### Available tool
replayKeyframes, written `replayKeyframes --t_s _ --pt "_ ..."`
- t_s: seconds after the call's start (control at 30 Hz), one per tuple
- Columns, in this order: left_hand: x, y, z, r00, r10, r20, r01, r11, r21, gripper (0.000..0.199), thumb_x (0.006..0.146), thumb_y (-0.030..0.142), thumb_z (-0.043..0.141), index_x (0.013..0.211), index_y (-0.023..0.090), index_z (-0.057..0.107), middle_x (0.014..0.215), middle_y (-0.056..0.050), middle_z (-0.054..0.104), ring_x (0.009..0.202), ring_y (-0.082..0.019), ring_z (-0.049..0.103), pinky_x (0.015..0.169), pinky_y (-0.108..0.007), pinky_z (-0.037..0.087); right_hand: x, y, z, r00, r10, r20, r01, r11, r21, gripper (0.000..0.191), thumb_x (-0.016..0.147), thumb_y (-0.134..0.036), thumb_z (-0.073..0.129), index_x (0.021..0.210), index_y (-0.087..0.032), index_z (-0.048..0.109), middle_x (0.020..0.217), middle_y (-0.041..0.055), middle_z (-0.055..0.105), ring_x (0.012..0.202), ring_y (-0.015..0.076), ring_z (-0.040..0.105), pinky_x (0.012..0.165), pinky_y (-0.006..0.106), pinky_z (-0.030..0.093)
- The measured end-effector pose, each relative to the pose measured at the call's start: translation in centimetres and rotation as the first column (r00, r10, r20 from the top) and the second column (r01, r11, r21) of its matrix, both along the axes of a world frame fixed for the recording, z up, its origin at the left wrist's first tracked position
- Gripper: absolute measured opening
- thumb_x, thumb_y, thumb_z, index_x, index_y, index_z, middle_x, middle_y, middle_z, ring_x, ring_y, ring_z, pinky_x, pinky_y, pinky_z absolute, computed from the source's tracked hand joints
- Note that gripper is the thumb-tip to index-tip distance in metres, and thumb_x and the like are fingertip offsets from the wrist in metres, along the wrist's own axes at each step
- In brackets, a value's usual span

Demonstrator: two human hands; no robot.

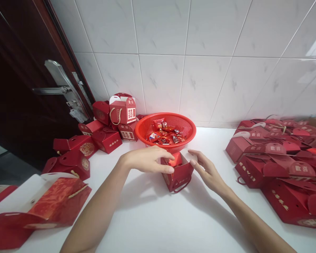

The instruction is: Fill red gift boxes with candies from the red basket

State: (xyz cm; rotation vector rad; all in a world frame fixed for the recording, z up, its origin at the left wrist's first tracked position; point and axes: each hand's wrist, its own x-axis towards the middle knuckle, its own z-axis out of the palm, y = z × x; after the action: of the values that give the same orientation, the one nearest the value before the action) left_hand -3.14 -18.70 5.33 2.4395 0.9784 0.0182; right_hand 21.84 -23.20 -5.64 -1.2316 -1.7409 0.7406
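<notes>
A small red gift box (179, 176) with a dark red cord handle stands on the white table, its top flaps up and something red inside. My left hand (147, 160) reaches over its left side, fingers stretched out and thumb apart by the front panel. At the right side, my right hand (206, 170) has its thumb and forefinger apart beside the white inner face of a flap; whether they press on it I cannot tell. Right behind the box sits a red plastic basket (140, 135) with wrapped candies (164, 135) in it.
Red gift boxes (107, 139) are stacked at the left by the wall, with a large open box (52, 200) nearer me. Many closed red boxes (276, 168) crowd the right side. A tiled wall (163, 80) rises behind the table (158, 225); a dark door (18, 63) stands left.
</notes>
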Motion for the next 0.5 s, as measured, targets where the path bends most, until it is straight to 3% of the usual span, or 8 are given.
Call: replayKeyframes --t_s 0.13,0.33,0.4,0.5 --pt "-0.7 0.5 0.2 1.000 -0.025 -0.010 0.025 0.997 -0.079 0.050 0.089 0.045 0.064 0.133 0.023 0.064 0.136 -0.008 0.066 0.119 -0.024 0.062 0.091 -0.027 0.046 -1.1 0.3 -1.2 0.992 -0.121 -0.040 0.124 0.990 0.074 0.045 0.096 -0.055 0.051 0.127 -0.023 0.056 0.122 0.0102 0.068 0.093 0.0222 0.067 0.085 0.038 0.056" --pt "-0.3 1.0 -0.5 0.994 -0.074 0.074 0.085 0.982 -0.168 0.047 0.085 0.023 0.061 0.131 0.023 0.065 0.119 -0.005 0.074 0.107 -0.022 0.069 0.085 -0.026 0.051 -1.7 0.3 -2.0 0.984 -0.158 -0.085 0.167 0.980 0.107 0.052 0.094 -0.045 0.058 0.138 -0.023 0.043 0.124 0.0123 0.067 0.083 0.0202 0.067 0.078 0.038 0.058" --pt "0.1 1.0 -0.8 0.994 -0.063 0.094 0.074 0.990 -0.120 0.045 0.086 0.021 0.058 0.130 0.022 0.065 0.119 -0.005 0.074 0.107 -0.022 0.068 0.087 -0.027 0.051 -1.7 0.2 -2.1 0.980 -0.142 -0.142 0.156 0.983 0.097 0.055 0.094 -0.044 0.060 0.141 -0.024 0.041 0.125 0.0127 0.068 0.086 0.0207 0.070 0.077 0.038 0.059" --pt "0.8 1.2 -1.3 0.997 0.019 0.080 -0.021 0.999 0.031 0.045 0.087 0.025 0.059 0.132 0.021 0.064 0.129 -0.007 0.068 0.118 -0.026 0.062 0.098 -0.033 0.047 -1.6 0.0 -2.1 0.978 -0.132 -0.160 0.156 0.977 0.148 0.043 0.095 -0.042 0.061 0.132 -0.024 0.050 0.122 0.0112 0.070 0.092 0.0221 0.072 0.081 0.038 0.059"
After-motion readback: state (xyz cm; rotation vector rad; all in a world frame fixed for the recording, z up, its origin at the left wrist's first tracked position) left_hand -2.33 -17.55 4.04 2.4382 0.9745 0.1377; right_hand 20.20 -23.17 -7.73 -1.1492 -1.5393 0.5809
